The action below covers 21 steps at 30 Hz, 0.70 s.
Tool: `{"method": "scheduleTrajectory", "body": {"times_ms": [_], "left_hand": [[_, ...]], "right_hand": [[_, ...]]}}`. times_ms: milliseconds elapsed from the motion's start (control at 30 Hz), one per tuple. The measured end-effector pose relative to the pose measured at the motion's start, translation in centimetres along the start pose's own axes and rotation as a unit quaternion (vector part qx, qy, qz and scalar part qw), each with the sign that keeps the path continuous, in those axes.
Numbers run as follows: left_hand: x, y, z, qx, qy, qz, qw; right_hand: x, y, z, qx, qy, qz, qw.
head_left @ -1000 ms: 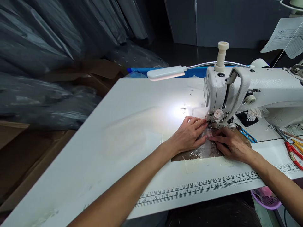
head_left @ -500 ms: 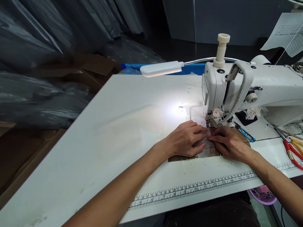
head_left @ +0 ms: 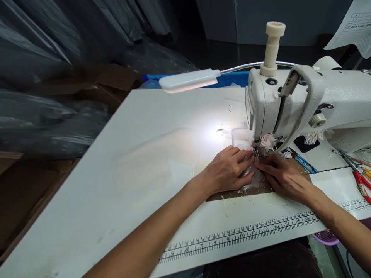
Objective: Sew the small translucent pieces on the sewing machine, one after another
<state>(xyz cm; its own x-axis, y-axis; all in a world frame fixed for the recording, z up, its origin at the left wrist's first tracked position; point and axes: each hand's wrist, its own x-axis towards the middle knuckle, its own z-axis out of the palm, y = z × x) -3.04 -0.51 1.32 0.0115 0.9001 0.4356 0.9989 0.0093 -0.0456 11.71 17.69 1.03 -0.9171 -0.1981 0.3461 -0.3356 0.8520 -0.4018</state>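
Note:
A narrow piece of sheer whitish fabric [head_left: 255, 178] lies under the presser foot [head_left: 256, 151] of the white sewing machine [head_left: 262, 104]. My left hand [head_left: 230, 170] rests palm down on the fabric's left side, fingers stretched and a little spread. On the other side, my right hand [head_left: 282, 175] has its thumb and forefinger pressed together at the fabric's edge, close to the foot; the other fingers are curled under. A brown plate [head_left: 216, 196] shows beneath the hands. The needle tip is too small to make out.
Blue thread snips [head_left: 303, 160] and red-handled scissors [head_left: 361, 181] lie to the right. A lamp [head_left: 189, 80] lights the white table [head_left: 150, 154]. A printed ruler [head_left: 246, 235] runs along the front edge. A purple basket [head_left: 327, 236] stands below.
The view has shifted slightly, so the machine looks larger. The fabric's pink marks near the foot are now mostly hidden. Both hands keep nearly the same places beside the foot.

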Motion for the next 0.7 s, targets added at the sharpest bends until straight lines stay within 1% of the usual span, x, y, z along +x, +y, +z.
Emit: {"method": "scheduleTrajectory", "body": {"times_ms": [133, 233, 333, 433, 533, 600, 700], "left_hand": [[0.2, 0.0, 0.2, 0.019, -0.012, -0.023, 0.999], [0.4, 0.0, 0.3, 0.023, -0.008, -0.038, 0.999], [0.5, -0.1, 0.5, 0.031, 0.002, -0.051, 0.998], [0.6, -0.1, 0.5, 0.045, -0.01, -0.071, 0.996], [0.7, 0.0, 0.5, 0.054, -0.019, -0.088, 0.994], [0.8, 0.0, 0.4, 0.06, -0.006, -0.087, 0.994], [0.7, -0.2, 0.2, 0.069, 0.03, -0.067, 0.995]], "right_hand": [[0.0, -0.2, 0.0, -0.003, 0.007, -0.004, 1.0], [0.2, -0.3, 0.0, -0.008, 0.019, -0.003, 1.0], [0.4, -0.3, 0.2, -0.001, 0.015, 0.01, 1.0], [0.5, 0.0, 0.4, -0.011, 0.006, 0.028, 1.0], [0.5, 0.5, 0.6, -0.009, 0.003, 0.031, 0.999], [0.3, 0.8, 0.4, 0.01, 0.002, 0.035, 0.999], [0.1, 1.2, -0.2, 0.054, 0.014, 0.068, 0.996]]}}
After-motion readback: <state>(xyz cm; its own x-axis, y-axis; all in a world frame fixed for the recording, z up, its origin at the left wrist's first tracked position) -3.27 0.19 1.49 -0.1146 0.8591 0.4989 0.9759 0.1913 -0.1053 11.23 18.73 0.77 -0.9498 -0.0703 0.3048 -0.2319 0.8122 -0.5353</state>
